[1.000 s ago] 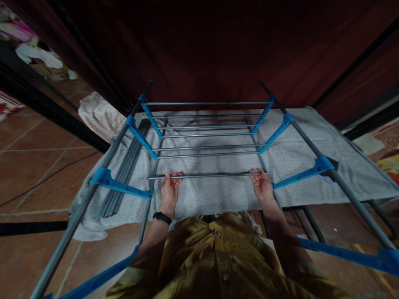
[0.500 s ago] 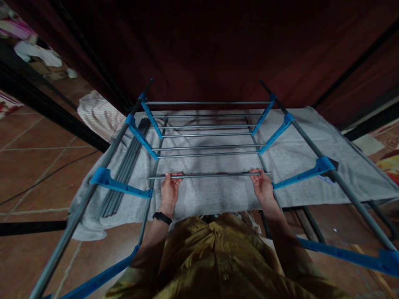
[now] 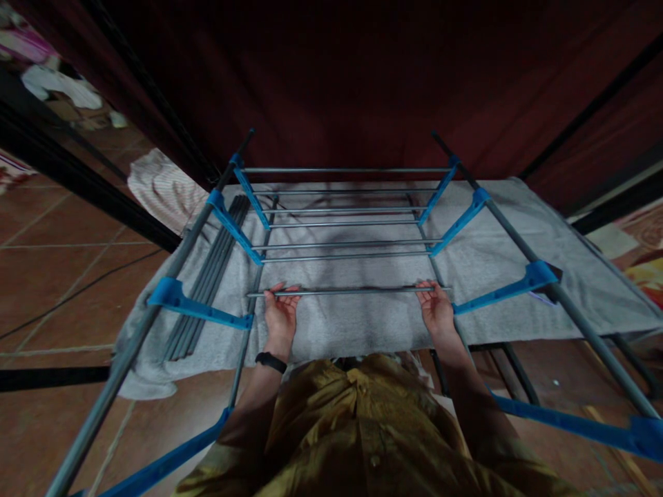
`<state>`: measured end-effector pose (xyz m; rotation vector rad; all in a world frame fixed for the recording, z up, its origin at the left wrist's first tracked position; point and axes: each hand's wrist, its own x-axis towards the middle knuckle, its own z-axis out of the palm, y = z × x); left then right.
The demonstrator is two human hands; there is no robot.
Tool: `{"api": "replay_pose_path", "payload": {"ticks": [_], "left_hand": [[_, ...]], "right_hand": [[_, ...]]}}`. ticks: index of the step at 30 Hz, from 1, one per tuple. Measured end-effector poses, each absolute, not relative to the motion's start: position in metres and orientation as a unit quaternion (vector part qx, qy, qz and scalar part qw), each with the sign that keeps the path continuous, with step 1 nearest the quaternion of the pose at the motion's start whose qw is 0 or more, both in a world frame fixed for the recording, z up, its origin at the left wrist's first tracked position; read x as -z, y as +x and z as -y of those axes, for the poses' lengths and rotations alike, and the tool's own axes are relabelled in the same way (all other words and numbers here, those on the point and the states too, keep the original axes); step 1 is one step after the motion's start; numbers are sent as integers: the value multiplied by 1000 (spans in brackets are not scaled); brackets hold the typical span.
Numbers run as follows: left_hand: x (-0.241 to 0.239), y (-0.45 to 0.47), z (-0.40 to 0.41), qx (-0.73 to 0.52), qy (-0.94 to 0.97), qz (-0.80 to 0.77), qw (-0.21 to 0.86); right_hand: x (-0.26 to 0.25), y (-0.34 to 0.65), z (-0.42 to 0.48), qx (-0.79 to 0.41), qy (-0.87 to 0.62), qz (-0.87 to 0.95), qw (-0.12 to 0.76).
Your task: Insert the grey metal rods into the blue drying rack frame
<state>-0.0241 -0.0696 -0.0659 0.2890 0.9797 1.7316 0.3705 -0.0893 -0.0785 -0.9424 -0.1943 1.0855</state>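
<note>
Both of my hands grip one thin grey metal rod (image 3: 352,291), held level across the middle of a rack frame. My left hand (image 3: 280,314) is closed round it near its left end, beside a blue plastic bracket (image 3: 199,308). My right hand (image 3: 436,308) is closed round the rod near its right end, close to another blue bracket (image 3: 505,288). Several rods (image 3: 347,224) sit fitted between blue brackets farther back. Long grey side poles (image 3: 155,317) run along both sides of the frame.
A grey cloth (image 3: 543,255) lies spread under the frame. A bundle of loose grey rods (image 3: 207,276) rests on its left part. Dark red curtain hangs behind. Tiled floor lies to the left, with a striped cloth (image 3: 160,190).
The rod has shifted very slightly to the right. My left hand has slid a little to the left along it. My right hand has stayed in place.
</note>
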Motion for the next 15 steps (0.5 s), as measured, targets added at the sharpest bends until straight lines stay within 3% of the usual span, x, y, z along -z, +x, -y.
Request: {"api": "replay_pose_path", "payload": {"ticks": [15], "left_hand": [[62,-21,70,-724,143,-414,533]], "right_hand": [[78,370,89,-498,-436,86,745]]}}
